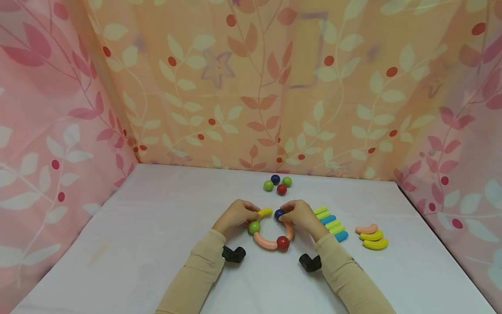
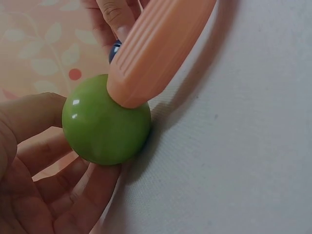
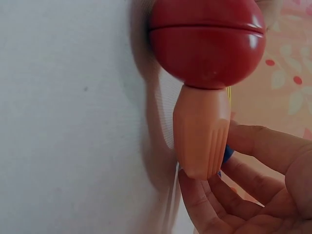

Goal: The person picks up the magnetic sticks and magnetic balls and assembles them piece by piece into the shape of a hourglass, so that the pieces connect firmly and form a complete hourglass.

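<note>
Ring (image 1: 265, 243) is sitting on or just over the table (image 1: 117, 244) in front of us, gaping where the yellow rod (image 1: 266, 211) is facing the blue ball (image 1: 279, 214); uneven pushing there could, we are judging, be popping the red ball (image 1: 283, 243) loose. We are pinching the rod with our left hand (image 1: 243, 212) and the blue ball with our right hand (image 1: 300, 213), both forearms (image 1: 198, 272) slanting inward.
</note>
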`<state>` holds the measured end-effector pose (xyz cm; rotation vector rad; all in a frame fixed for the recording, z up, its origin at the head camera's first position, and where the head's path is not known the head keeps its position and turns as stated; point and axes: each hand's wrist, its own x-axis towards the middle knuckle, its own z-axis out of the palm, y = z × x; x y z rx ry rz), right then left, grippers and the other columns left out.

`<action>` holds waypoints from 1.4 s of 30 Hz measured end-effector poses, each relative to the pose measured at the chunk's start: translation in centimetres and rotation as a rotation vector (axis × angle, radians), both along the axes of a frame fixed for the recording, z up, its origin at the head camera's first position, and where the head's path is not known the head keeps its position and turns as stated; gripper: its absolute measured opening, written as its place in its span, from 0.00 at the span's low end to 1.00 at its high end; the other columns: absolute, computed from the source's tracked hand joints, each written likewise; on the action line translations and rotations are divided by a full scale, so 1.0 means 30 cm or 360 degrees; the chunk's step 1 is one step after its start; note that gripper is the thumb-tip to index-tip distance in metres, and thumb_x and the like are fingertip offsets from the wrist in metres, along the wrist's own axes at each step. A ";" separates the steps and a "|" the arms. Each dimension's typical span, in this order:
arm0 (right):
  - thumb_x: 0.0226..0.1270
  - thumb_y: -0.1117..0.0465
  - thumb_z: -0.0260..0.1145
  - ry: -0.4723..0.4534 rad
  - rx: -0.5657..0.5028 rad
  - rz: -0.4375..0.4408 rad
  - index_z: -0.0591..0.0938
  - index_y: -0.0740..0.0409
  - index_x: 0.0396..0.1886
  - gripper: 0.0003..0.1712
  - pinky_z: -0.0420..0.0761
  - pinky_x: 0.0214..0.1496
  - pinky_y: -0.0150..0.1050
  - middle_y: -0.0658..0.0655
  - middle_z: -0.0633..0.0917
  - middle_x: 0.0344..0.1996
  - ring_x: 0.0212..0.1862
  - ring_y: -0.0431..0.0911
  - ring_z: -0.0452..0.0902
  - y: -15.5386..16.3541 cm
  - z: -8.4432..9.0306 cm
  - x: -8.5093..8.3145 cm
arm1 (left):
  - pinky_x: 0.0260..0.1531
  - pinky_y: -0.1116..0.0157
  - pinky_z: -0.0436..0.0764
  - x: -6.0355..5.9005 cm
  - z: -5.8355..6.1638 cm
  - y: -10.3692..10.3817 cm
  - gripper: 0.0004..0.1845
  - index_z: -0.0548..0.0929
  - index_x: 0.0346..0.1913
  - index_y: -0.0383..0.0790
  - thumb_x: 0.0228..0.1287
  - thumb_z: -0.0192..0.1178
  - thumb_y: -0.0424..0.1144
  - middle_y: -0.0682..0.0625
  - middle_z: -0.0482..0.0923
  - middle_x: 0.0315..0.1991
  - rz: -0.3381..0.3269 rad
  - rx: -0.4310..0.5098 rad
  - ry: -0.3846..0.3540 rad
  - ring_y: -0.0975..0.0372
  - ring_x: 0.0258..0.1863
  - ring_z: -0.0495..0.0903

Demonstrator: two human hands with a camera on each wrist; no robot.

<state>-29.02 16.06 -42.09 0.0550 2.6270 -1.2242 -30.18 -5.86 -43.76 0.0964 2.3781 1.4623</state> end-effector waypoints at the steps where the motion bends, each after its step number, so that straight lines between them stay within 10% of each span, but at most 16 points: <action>1: 0.61 0.63 0.72 0.0001 0.0001 0.0001 0.84 0.61 0.53 0.19 0.84 0.49 0.38 0.60 0.85 0.50 0.47 0.49 0.77 0.000 0.001 0.000 | 0.33 0.68 0.83 0.000 0.001 0.001 0.13 0.88 0.47 0.39 0.59 0.70 0.38 0.47 0.84 0.44 0.0000 0.0001 0.0000 0.62 0.34 0.79; 23: 0.60 0.63 0.71 -0.0194 -0.0065 -0.0020 0.82 0.65 0.52 0.20 0.83 0.35 0.33 0.61 0.82 0.42 0.32 0.45 0.79 0.051 0.017 0.054 | 0.35 0.68 0.84 -0.011 -0.017 -0.035 0.17 0.86 0.50 0.38 0.58 0.70 0.39 0.46 0.83 0.42 -0.0113 0.0108 -0.0093 0.62 0.33 0.81; 42: 0.65 0.60 0.69 -0.0069 -0.0040 -0.0074 0.84 0.63 0.54 0.19 0.82 0.46 0.34 0.61 0.85 0.52 0.46 0.49 0.78 0.056 0.007 -0.021 | 0.38 0.68 0.86 -0.037 -0.054 -0.021 0.13 0.86 0.47 0.32 0.62 0.67 0.34 0.44 0.85 0.43 0.0138 0.0346 -0.0079 0.65 0.33 0.84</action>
